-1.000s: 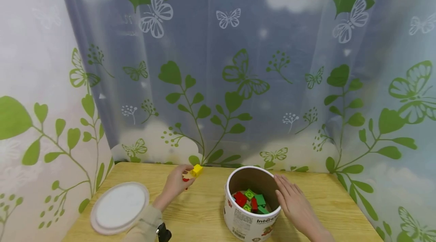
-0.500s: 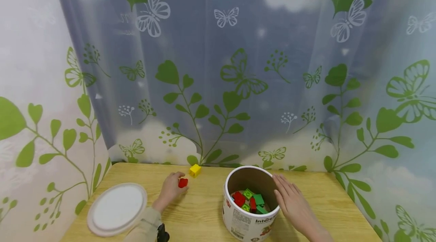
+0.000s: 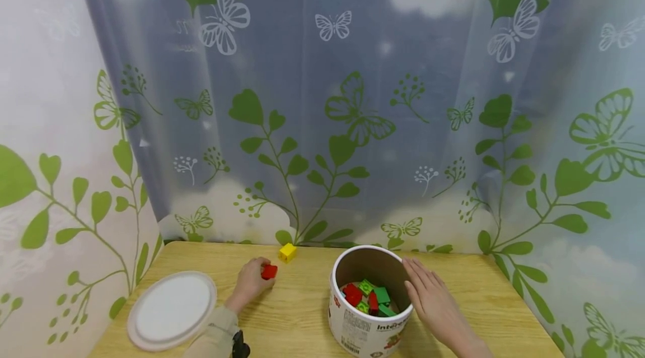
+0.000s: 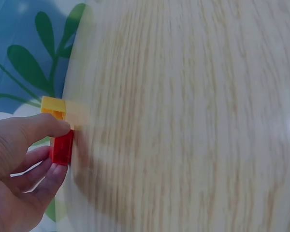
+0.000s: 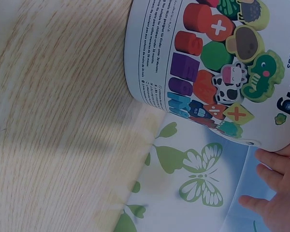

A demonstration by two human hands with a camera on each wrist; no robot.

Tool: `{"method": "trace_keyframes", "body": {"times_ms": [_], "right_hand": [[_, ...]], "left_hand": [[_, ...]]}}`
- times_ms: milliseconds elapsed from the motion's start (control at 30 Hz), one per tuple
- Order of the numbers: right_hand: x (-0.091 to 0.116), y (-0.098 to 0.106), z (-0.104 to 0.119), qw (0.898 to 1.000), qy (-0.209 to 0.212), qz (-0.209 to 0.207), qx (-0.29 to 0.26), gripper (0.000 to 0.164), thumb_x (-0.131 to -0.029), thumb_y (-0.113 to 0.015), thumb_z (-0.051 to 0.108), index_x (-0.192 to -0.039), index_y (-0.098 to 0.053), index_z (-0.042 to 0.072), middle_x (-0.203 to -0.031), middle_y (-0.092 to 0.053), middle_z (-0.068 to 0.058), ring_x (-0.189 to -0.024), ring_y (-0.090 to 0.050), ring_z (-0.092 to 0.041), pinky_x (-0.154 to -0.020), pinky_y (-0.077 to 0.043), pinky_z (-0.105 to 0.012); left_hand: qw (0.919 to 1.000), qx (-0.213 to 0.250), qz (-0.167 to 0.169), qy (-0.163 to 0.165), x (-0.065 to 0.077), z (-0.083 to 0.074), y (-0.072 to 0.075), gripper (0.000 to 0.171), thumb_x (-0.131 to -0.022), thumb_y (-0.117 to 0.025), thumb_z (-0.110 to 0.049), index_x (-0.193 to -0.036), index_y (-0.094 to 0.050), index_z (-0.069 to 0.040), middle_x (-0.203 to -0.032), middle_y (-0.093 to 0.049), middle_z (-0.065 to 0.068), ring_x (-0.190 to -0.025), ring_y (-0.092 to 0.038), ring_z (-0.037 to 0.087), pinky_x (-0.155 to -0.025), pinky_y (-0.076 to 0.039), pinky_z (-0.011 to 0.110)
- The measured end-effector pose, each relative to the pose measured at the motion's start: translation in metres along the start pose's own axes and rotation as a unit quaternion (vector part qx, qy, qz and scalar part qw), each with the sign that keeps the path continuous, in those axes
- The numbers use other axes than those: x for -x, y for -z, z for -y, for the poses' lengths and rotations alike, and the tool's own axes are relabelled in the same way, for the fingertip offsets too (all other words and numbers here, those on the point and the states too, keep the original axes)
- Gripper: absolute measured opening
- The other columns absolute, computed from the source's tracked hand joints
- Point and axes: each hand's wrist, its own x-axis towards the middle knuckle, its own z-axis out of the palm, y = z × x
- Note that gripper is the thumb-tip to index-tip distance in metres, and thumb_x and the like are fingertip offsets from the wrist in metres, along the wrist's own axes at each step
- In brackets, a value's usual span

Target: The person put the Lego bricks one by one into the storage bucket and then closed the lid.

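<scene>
Two hands in view, one on a brick. Left hand point(image 3: 254, 278) has the red toy brick point(image 3: 269, 272) pinched at its fingertips: in the left wrist view one digit bears on the upper end, other fingers come from below. Brick sits on the right-hand side of that hand, ahead of the palm, mostly exposed. Can't tell if it also touches the wooden tabletop point(image 3: 297, 305)

Yellow toy brick point(image 3: 288, 252) is just beyond the red one, near the back edge of the tabletop, clear of the fingers in the head view

Right hand point(image 3: 435, 305): fingers extended, nothing grasped, laid against the right side of the round white tub point(image 3: 351, 321) at the rim. Tub stands upright, well apart from the red brick, to its right and a bit nearer the wearer. Printed side in the right wrist view reads "String Beads", with a cow point(image 5: 229, 82) and a green dinosaur point(image 5: 263, 76)

Inside the tub, on the bottom: loose toy bricks, among them red ones point(image 3: 353, 294), green ones point(image 3: 382, 295) and lime-green ones point(image 3: 365, 287)

White round lid point(image 3: 173, 310) lies flat to the left of the left forearm. Beige sleeve point(image 3: 215, 331) and black wristband point(image 3: 241, 345) on that arm. Butterfly-and-leaf curtain point(image 3: 302, 55) behind everything
</scene>
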Motion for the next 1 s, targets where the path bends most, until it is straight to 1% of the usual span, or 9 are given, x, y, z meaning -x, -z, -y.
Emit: {"method": "trace_keyframes", "body": {"times_ms": [100, 200, 300, 500, 633, 733, 867, 1000], "right_hand": [[0.000, 0.001, 0.001, 1.000, -0.001, 0.001, -0.002, 0.047, -0.102, -0.058, 0.016, -0.145, -0.053, 0.001, -0.146, -0.055, -0.016, -0.137, -0.050, -0.036, -0.108, -0.041, -0.060], [0.000, 0.002, 0.002, 1.000, -0.001, -0.002, -0.003, 0.047, -0.101, -0.059, 0.015, -0.145, -0.054, 0.000, -0.145, -0.056, -0.016, -0.136, -0.050, -0.036, -0.108, -0.041, -0.060], [0.000, 0.002, 0.002, 1.000, 0.001, -0.004, -0.002, 0.047, -0.101, -0.059, 0.015, -0.145, -0.054, 0.000, -0.145, -0.056, -0.016, -0.136, -0.050, -0.036, -0.108, -0.041, -0.060], [-0.001, 0.002, 0.001, 1.000, -0.007, 0.010, -0.005, 0.047, -0.102, -0.058, 0.017, -0.145, -0.053, 0.000, -0.147, -0.055, -0.016, -0.137, -0.049, -0.037, -0.110, -0.039, -0.060], [-0.002, 0.002, 0.001, 1.000, -0.010, 0.016, -0.005, 0.047, -0.102, -0.057, 0.017, -0.146, -0.053, 0.001, -0.147, -0.054, -0.016, -0.138, -0.048, -0.036, -0.111, -0.039, -0.059], [-0.002, 0.002, 0.002, 1.000, -0.010, 0.018, -0.007, 0.047, -0.102, -0.057, 0.017, -0.146, -0.053, 0.001, -0.147, -0.054, -0.016, -0.138, -0.048, -0.036, -0.111, -0.038, -0.060], [-0.001, 0.002, 0.002, 1.000, -0.006, 0.010, -0.008, 0.047, -0.101, -0.058, 0.016, -0.145, -0.053, 0.000, -0.146, -0.055, -0.017, -0.137, -0.049, -0.037, -0.110, -0.039, -0.060], [-0.001, 0.002, 0.003, 1.000, -0.003, 0.004, -0.007, 0.047, -0.101, -0.059, 0.015, -0.145, -0.054, 0.000, -0.146, -0.055, -0.017, -0.136, -0.050, -0.037, -0.109, -0.040, -0.060]], "left_hand": [[0.9999, 0.012, 0.000, -0.001, 0.001, -0.003, 0.001, 0.042, -0.075, -0.084, 0.000, -0.112, -0.067, 0.008, -0.105, -0.067, 0.021, -0.090, -0.065, 0.033, -0.077, -0.058, 0.046], [0.9996, 0.024, -0.002, -0.012, 0.001, -0.007, 0.003, 0.043, -0.074, -0.084, 0.001, -0.113, -0.067, 0.007, -0.106, -0.067, 0.019, -0.090, -0.066, 0.032, -0.077, -0.059, 0.045], [0.9991, 0.037, -0.002, -0.022, 0.000, -0.015, 0.006, 0.043, -0.074, -0.084, 0.001, -0.113, -0.068, 0.006, -0.106, -0.068, 0.018, -0.090, -0.067, 0.032, -0.077, -0.059, 0.045], [0.9975, 0.056, 0.003, -0.042, 0.000, -0.033, 0.016, 0.045, -0.072, -0.085, 0.001, -0.114, -0.068, 0.005, -0.107, -0.069, 0.016, -0.088, -0.068, 0.030, -0.076, -0.059, 0.044], [0.9967, 0.057, 0.005, -0.058, 0.002, -0.045, 0.023, 0.044, -0.072, -0.086, 0.001, -0.113, -0.068, 0.003, -0.107, -0.070, 0.014, -0.086, -0.069, 0.028, -0.076, -0.060, 0.042], [0.9966, 0.054, 0.014, -0.060, 0.004, -0.054, 0.029, 0.044, -0.073, -0.086, 0.001, -0.114, -0.068, 0.002, -0.108, -0.070, 0.014, -0.086, -0.069, 0.027, -0.076, -0.061, 0.041], [0.9960, 0.048, 0.025, -0.072, 0.007, -0.067, 0.037, 0.045, -0.075, -0.085, 0.000, -0.116, -0.068, 0.001, -0.110, -0.070, 0.014, -0.088, -0.069, 0.028, -0.078, -0.061, 0.041], [0.9942, 0.044, 0.031, -0.093, 0.010, -0.079, 0.046, 0.045, -0.077, -0.085, -0.002, -0.119, -0.068, 0.000, -0.111, -0.069, 0.014, -0.090, -0.069, 0.028, -0.078, -0.061, 0.041]]}}
